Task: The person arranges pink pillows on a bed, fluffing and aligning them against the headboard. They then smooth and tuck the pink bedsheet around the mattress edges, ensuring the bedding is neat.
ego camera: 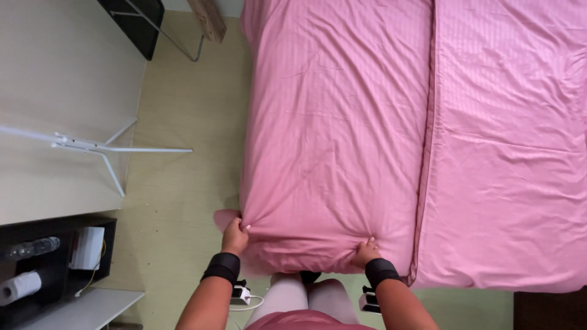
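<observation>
Bedroom seen from above, looking down at a bed (501, 183) dressed in pink. A pink duvet (333, 134) lies over the bed's left half, its near edge hanging at the foot of the bed, right in front of the person. The left hand (235, 237) pinches the duvet's near left corner, fingers closed tight on bunched cloth. The right hand (365, 252) grips the near edge further right, fingers also closed on a fold. Both wrists wear black bands. Judging by the creases running out from each grip, the duvet is being pulled taut toward the foot; smoothing it would call for an even pull from both hands. Beyond the bed's left edge is pale green floor (183, 183), a white stand (98, 146), and a dark shelf (55, 263) holding a paper roll (18, 287) and a plastic bottle (30, 247).
</observation>
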